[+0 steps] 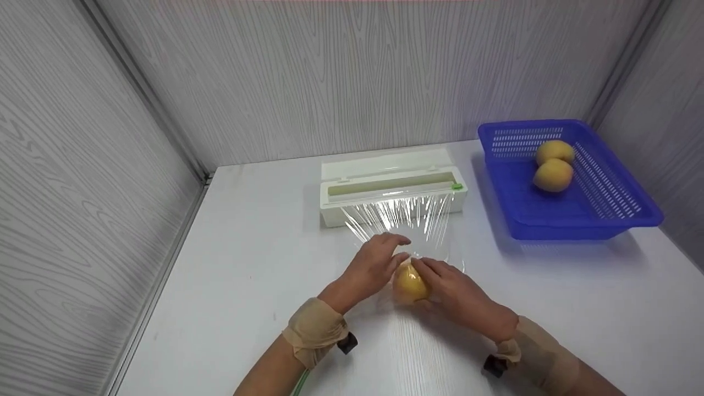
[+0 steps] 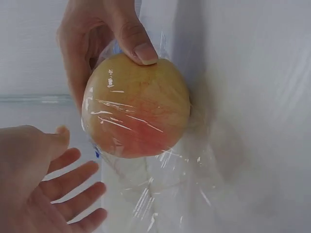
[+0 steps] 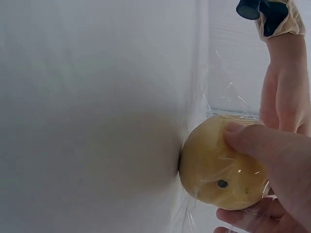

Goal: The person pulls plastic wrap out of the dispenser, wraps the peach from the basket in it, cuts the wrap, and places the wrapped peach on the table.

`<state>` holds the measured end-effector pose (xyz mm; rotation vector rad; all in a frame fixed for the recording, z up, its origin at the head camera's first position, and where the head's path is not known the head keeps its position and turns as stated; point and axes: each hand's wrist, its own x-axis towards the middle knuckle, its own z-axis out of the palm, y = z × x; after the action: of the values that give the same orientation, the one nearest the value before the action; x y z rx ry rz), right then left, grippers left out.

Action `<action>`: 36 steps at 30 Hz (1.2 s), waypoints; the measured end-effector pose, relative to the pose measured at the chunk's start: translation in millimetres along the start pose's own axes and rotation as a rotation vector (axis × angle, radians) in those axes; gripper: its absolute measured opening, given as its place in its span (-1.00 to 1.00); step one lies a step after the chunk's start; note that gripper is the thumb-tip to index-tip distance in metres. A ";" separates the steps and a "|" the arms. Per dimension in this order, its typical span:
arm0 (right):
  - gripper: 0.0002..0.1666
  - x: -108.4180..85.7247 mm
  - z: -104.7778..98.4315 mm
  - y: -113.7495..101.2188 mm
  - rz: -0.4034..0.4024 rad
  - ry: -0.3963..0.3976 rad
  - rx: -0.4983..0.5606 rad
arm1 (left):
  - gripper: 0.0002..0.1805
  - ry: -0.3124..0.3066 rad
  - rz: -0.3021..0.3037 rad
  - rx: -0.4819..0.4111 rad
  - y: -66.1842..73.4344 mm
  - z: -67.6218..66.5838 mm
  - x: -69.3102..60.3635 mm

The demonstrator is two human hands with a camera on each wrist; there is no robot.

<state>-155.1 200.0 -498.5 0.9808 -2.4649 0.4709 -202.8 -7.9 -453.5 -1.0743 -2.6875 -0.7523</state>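
A round yellow fruit with a red blush is covered by clear plastic wrap; whether it is a peach or an apple I cannot tell. My right hand holds it from the right, thumb on one side and fingers on the other. To its left is my left hand, its fingers loosely bent and apart from the fruit in the left wrist view. The wrap runs in shiny creases from the fruit back to a white wrap dispenser, whose lid is up.
A blue basket stands at the right of the white table, holding two similar yellow fruits. On the dispenser's right end sits a small green slider. Grey wood-grain panels enclose the table behind and at the sides.
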 end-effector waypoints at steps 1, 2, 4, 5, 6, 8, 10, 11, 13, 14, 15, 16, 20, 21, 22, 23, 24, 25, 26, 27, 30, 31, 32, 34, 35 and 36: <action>-0.03 0.6 -0.3 0.7 0.003 -0.011 0.005 | -0.74 0.054 0.056 0.071 2.9 -0.5 -1.3; -0.04 1.2 -1.0 1.6 0.007 -0.019 0.016 | -0.78 0.102 0.116 0.134 5.8 -0.5 -2.9; -0.07 2.2 -2.2 3.9 0.023 -0.041 0.045 | -0.80 0.167 0.232 0.225 11.6 1.0 -6.9; -0.07 2.6 -2.8 5.3 0.031 -0.047 0.064 | -0.79 0.181 0.282 0.252 13.9 2.8 -9.1; -0.08 3.2 -3.4 6.5 0.039 -0.053 0.079 | -0.77 0.189 0.327 0.273 15.5 5.0 -11.5; -0.08 3.9 -4.1 8.8 0.037 -0.051 0.104 | -0.68 0.194 0.391 0.318 17.1 10.1 -16.3; -0.09 4.7 -4.1 10.7 0.029 -0.045 0.114 | -0.58 0.192 0.415 0.371 17.0 15.4 -20.2; -0.09 5.1 -4.0 11.4 0.018 -0.039 0.116 | -0.54 0.194 0.414 0.407 16.4 18.0 -21.8; -0.12 6.1 -3.4 13.5 0.004 -0.036 0.114 | -0.45 0.191 0.400 0.470 15.4 21.8 -24.1; -0.14 6.6 -3.0 14.7 0.004 -0.038 0.115 | -0.41 0.186 0.389 0.496 15.0 23.2 -24.6; -0.15 7.3 -2.7 16.1 0.007 -0.042 0.120 | -0.38 0.176 0.374 0.513 14.7 24.4 -24.7; -0.16 7.8 -2.4 17.7 0.013 -0.050 0.129 | -0.36 0.166 0.360 0.529 14.4 25.2 -24.5; -0.20 10.1 -2.6 23.0 0.060 -0.099 0.202 | -0.33 0.129 0.316 0.566 13.9 26.9 -19.8; -0.19 10.5 -2.7 24.0 0.073 -0.113 0.222 | -0.34 0.121 0.308 0.571 13.9 27.2 -18.2; -0.19 10.6 -2.7 24.9 0.084 -0.128 0.238 | -0.34 0.114 0.302 0.575 13.8 27.6 -16.5; -0.18 10.8 -2.7 25.6 0.097 -0.142 0.248 | -0.34 0.107 0.298 0.571 13.7 28.0 -14.8; -0.17 10.7 -2.6 26.3 0.110 -0.157 0.254 | -0.33 0.101 0.295 0.567 13.7 28.4 -13.3; -0.16 10.7 -2.3 27.0 0.126 -0.170 0.259 | -0.32 0.093 0.292 0.560 13.7 28.7 -12.0; -0.16 10.6 -2.4 27.5 0.140 -0.183 0.264 | -0.30 0.085 0.287 0.557 13.8 28.8 -10.7; -0.16 10.8 -2.3 28.2 0.155 -0.197 0.268 | -0.28 0.077 0.282 0.552 13.7 28.8 -9.8; -0.14 12.4 -3.5 30.1 0.199 -0.239 0.295 | -0.23 0.046 0.262 0.540 13.5 28.1 -6.9; -0.12 13.0 -4.3 30.9 0.212 -0.258 0.298 | -0.21 0.035 0.255 0.542 13.5 27.7 -6.2; -0.10 13.8 -5.6 31.5 0.228 -0.284 0.301 | -0.20 0.030 0.251 0.550 13.2 27.8 -5.3; -0.04 15.2 -8.1 33.1 0.252 -0.332 0.305 | -0.18 0.023 0.235 0.576 11.8 29.0 -3.5; -0.01 15.5 -9.1 33.6 0.257 -0.347 0.307 | -0.17 0.012 0.220 0.586 10.9 29.1 -2.8; 0.01 15.3 -9.4 34.3 0.261 -0.356 0.307 | -0.16 0.010 0.208 0.589 9.5 29.5 -2.3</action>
<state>-186.8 219.4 -487.7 0.9253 -2.9219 0.8448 -193.3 11.5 -475.9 -1.1409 -2.4765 0.0745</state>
